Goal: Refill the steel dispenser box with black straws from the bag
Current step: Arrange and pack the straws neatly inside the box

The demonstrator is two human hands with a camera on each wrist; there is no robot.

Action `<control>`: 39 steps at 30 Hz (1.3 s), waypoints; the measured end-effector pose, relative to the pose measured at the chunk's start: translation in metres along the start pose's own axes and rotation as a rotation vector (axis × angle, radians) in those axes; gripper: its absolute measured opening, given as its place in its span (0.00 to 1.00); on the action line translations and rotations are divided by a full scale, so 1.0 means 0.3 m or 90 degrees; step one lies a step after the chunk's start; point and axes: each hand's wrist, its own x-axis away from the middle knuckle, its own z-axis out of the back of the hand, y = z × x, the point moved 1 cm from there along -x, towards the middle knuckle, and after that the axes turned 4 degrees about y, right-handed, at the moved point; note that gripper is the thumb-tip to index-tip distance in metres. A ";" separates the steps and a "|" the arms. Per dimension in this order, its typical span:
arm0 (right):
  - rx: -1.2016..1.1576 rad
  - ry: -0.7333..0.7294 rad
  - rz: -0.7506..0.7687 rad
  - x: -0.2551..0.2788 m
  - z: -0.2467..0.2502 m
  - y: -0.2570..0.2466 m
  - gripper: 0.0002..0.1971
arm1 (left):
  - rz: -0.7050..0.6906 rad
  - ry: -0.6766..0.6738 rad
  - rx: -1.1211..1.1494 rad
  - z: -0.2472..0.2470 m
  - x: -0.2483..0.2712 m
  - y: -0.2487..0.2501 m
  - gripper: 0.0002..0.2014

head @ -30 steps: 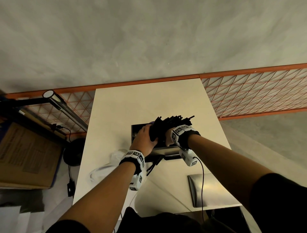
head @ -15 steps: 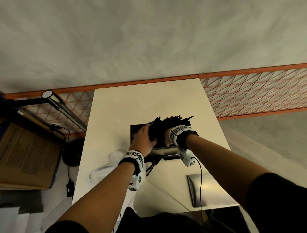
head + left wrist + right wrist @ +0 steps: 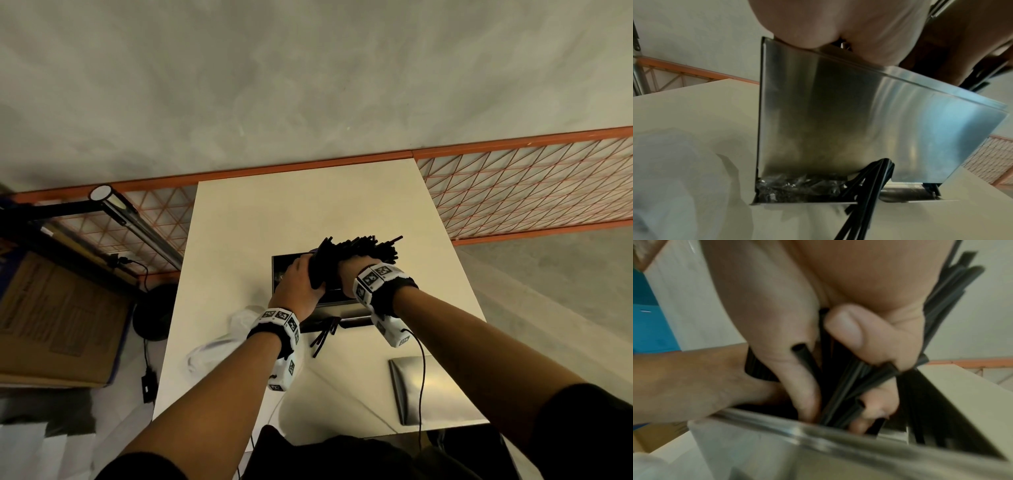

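Note:
A thick bundle of black straws (image 3: pixel 356 251) stands tilted over the open top of the steel dispenser box (image 3: pixel 279 274) in the middle of the cream table. My left hand (image 3: pixel 301 284) grips the bundle from the left and my right hand (image 3: pixel 346 277) grips it from the right; the right wrist view shows both thumbs curled round the straws (image 3: pixel 846 386) above the box rim (image 3: pixel 818 439). In the left wrist view the box's shiny front wall (image 3: pixel 849 121) fills the frame, and a few loose straws (image 3: pixel 865 194) stick out of its bottom slot. The clear bag (image 3: pixel 219 346) lies crumpled left of the box.
The steel lid (image 3: pixel 411 387) lies flat near the table's front right corner. Loose straws (image 3: pixel 322 337) lie on the table before the box. A cardboard box (image 3: pixel 58 318) and a lamp (image 3: pixel 133 226) sit left of the table; orange mesh fencing (image 3: pixel 524 192) runs behind.
Both hands and the bundle have stayed over the box top, with only a slight shift of the view.

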 end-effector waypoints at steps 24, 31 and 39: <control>0.076 -0.064 0.020 0.030 0.051 0.013 0.10 | -0.050 -0.014 0.019 0.004 0.013 -0.003 0.33; 0.065 -0.099 -0.014 0.031 0.127 0.050 0.12 | -0.094 -0.008 0.050 0.010 0.018 -0.005 0.36; -0.039 -0.124 -0.010 0.060 0.150 0.090 0.15 | -0.114 -0.012 0.048 0.003 0.024 -0.009 0.50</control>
